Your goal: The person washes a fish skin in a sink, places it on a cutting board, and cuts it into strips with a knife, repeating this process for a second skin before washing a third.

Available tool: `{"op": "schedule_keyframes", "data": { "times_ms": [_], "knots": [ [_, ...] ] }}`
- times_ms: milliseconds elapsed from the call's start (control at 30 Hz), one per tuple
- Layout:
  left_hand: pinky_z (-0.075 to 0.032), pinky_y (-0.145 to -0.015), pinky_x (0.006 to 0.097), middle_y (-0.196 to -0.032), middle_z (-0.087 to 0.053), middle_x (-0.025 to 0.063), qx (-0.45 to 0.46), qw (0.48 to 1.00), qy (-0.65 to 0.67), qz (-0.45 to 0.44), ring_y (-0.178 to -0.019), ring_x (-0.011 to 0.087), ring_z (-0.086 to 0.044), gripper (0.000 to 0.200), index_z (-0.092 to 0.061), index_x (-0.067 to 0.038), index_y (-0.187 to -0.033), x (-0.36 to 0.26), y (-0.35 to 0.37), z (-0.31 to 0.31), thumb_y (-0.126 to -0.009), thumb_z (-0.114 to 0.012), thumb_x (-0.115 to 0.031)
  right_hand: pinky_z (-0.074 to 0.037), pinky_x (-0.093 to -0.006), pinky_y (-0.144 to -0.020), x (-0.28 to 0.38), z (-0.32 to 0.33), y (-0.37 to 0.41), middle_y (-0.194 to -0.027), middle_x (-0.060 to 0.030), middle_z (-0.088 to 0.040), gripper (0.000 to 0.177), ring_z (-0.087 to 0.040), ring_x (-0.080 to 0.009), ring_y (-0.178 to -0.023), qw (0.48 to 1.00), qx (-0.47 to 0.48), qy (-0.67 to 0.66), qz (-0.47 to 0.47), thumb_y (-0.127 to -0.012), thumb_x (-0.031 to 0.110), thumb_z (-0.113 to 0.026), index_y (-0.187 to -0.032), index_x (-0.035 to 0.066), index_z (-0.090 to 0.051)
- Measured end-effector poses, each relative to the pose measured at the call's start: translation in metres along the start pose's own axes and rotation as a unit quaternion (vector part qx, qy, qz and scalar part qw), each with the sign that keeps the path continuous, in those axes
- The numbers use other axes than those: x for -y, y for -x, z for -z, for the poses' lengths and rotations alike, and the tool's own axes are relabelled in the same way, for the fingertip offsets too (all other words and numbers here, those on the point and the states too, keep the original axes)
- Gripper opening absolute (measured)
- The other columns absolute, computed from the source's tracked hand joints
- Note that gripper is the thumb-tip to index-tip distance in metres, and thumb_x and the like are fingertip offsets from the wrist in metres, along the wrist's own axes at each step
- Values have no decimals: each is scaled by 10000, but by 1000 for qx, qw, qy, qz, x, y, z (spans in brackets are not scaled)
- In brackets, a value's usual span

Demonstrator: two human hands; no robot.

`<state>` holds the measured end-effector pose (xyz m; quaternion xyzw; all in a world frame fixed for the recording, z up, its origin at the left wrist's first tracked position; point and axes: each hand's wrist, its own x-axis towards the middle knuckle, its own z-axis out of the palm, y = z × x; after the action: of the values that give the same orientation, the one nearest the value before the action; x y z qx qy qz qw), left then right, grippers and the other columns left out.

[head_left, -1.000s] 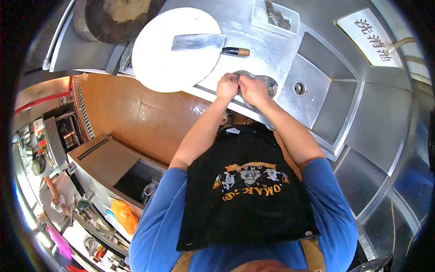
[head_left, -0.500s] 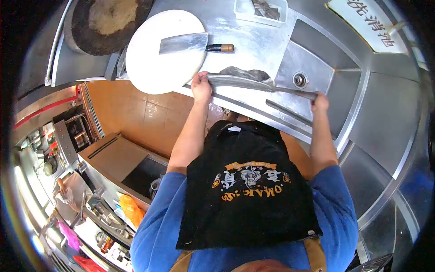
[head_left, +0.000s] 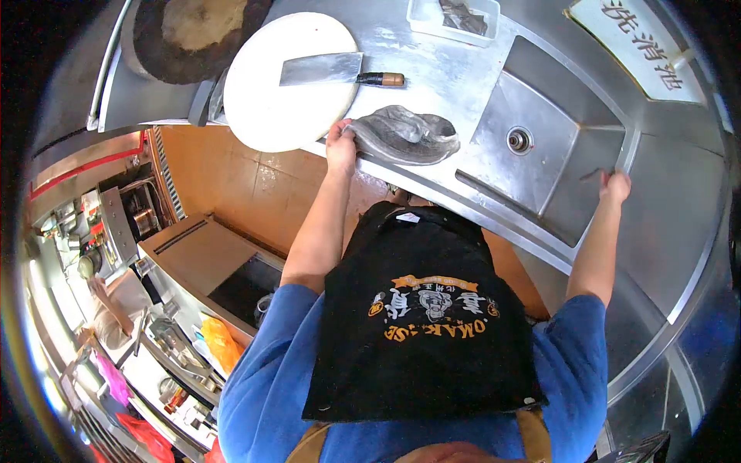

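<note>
On the steel counter's front edge lies a long, floppy grey piece [head_left: 405, 140] that looks like raw skin or tripe, folded back on itself. My left hand [head_left: 340, 148] pinches its left end, beside the white round cutting board [head_left: 289, 116]. Over the sink's right side, my right hand [head_left: 616, 187] is closed, and a thin dark strip [head_left: 593, 175], blurred, sticks out from its fingers. A cleaver [head_left: 320, 69] with a dark, brown-tipped handle rests across the board, its handle over the counter.
To the right is a steel sink [head_left: 502, 127] with a drain. A clear plastic tub [head_left: 454, 21] with dark grey pieces stands at the back. A dark round block [head_left: 197, 31] is at the far left. Another person's arm [head_left: 112, 305] shows far left, beyond a low cabinet.
My right hand has moved right and slightly down, away from the grey piece. The piece, stretched between both hands before, now lies folded on the counter at my left hand.
</note>
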<state>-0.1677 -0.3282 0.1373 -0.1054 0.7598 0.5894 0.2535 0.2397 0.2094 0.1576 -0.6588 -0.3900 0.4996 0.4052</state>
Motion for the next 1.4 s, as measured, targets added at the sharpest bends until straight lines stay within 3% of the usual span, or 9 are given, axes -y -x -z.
{"op": "schedule_keyframes", "data": {
  "times_ms": [333, 433, 467, 533, 567, 667, 733, 1167, 1400],
  "knots": [
    [-479, -600, 288, -800, -653, 42, 20, 998, -35, 39, -675, 127, -578, 195, -648, -52, -997, -30, 12, 3, -851, -710, -165, -534, -510, -924, 121, -249, 151, -1180, -202, -537, 634, -566, -364, -1108, 916, 345, -197, 59, -890, 38, -673, -1392, -42, -294],
    [-483, -602, 294, -789, -651, 48, 11, 998, -56, 29, -675, 141, -591, 185, -641, -44, -1010, -26, 9, 4, -846, -668, -125, -485, -416, -941, 75, -294, 202, -1171, -71, -616, 366, -582, -221, -1089, 935, 355, -15, 24, -926, 151, -647, -1271, 63, -564],
    [-485, -609, 295, -797, -653, 49, 18, 998, -63, 13, -685, 142, -596, 189, -641, -45, -1018, -21, 7, 6, -846, -662, -121, -497, -360, -906, 24, -315, 174, -1148, -68, -652, 323, -611, -204, -1027, 898, 350, 217, 157, -931, 181, -645, -1225, 54, -605],
    [-489, -624, 297, -814, -657, 51, 35, 996, -78, -25, -705, 144, -604, 200, -640, -46, -1034, -6, -5, 8, -846, -651, -112, -504, -326, -863, -3, -301, 271, -1016, -78, -709, 197, -653, -172, -932, 766, 387, 355, 371, -941, 191, -620, -1080, 69, -687],
    [-492, -664, 290, -851, -665, 56, 46, 996, -78, -20, -741, 139, -608, 220, -643, -52, -1071, 0, -9, 9, -854, -629, -86, -506, -396, -882, -32, -297, 300, -1052, -117, -718, 227, -675, -279, -989, 762, 505, 304, 268, -923, 275, -623, -1054, 105, -699],
    [-475, -578, 284, -825, -630, 35, 89, 993, 12, -81, -641, 118, -561, 231, -650, -73, -1111, -15, 6, 13, -882, -624, -75, -502, -424, -883, -74, -286, 389, -1009, -145, -674, 200, -628, -322, -982, 630, 575, 355, 382, -851, 228, -696, -1028, 135, -710],
    [-477, -594, 281, -849, -634, 37, 121, 984, -36, -130, -657, 114, -562, 250, -648, -78, -1129, -14, 2, 19, -879, -627, -71, -513, -411, -813, -95, -286, 409, -909, -128, -648, 195, -625, -320, -891, 607, 510, 354, 496, -810, 207, -743, -950, 82, -690],
    [-492, -766, 267, -956, -647, 34, 302, 933, -129, -146, -837, 99, -589, 169, -635, -72, -1059, -39, -6, 36, -899, -656, -121, -463, -287, -664, -76, -266, 400, -762, -58, -569, 98, -559, -138, -725, 693, 635, 289, 181, -857, 79, -625, -926, 54, -560],
    [-495, -713, 298, -866, -650, 67, 289, 938, -137, -131, -776, 137, -602, 184, -629, -80, -1091, -24, -7, 21, -918, -602, -138, -505, -458, -738, -44, -267, 421, -917, -146, -685, 276, -666, -325, -865, 527, 609, 483, 343, -895, 361, -637, -985, 101, -634]
  ]
}}
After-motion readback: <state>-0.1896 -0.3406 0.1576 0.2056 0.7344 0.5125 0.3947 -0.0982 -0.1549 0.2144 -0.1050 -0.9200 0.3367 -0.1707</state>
